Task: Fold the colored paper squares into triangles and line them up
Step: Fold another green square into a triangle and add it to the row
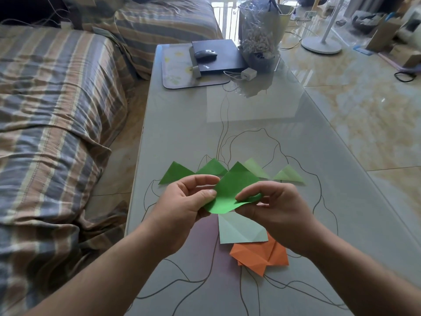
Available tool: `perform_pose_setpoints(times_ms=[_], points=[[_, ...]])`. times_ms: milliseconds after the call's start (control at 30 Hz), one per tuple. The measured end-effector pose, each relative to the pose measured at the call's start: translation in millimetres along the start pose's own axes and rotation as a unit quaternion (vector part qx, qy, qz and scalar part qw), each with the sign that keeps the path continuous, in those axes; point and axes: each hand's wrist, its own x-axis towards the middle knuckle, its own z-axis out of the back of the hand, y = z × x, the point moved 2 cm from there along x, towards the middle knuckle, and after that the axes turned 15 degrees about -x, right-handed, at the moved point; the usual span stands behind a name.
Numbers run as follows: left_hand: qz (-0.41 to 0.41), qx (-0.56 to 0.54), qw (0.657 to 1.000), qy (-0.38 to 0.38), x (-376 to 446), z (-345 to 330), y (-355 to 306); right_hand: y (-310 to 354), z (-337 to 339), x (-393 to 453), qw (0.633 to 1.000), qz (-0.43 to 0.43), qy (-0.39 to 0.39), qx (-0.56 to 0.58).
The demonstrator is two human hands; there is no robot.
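Note:
I hold a bright green paper square [232, 192] above the table, bent and curling. My left hand [182, 208] pinches its left edge between thumb and fingers. My right hand [273, 208] pinches its lower right edge. Behind it, several folded green triangles lie in a row on the table: a dark one [175, 173] at the left, another [211, 167] beside it, a pale one [255, 167], and a pale one [288, 175] at the right. Below my hands lies a pale green square [239, 229] on top of orange paper [262, 254].
The glass table [182, 124] carries a mouse pad [175, 69], a dark laptop [218, 55] with a mouse [205, 54], a white charger [248, 73] and a wrapped bouquet [259, 35] at its far end. A striped sofa [52, 110] runs along the left. A fan base [321, 44] stands on the floor.

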Motion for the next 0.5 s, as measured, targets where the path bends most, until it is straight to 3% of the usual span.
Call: perform_pose_setpoints(times_ms=[133,267,500], points=[[-0.004,-0.014,1.0,0.002,-1.8,-1.2,-0.8,1.0,-0.4,0.1,1.0,-0.012,-0.011,0.007],[-0.004,-0.026,1.0,0.01,-3.1,-2.7,-0.9,1.9,2.8,2.8,0.99,-0.075,0.001,0.119],[-0.03,0.025,0.999,-0.013,-3.2,-2.3,-0.4,3.4,-0.2,-1.3,1.0,-0.007,0.023,0.003]])
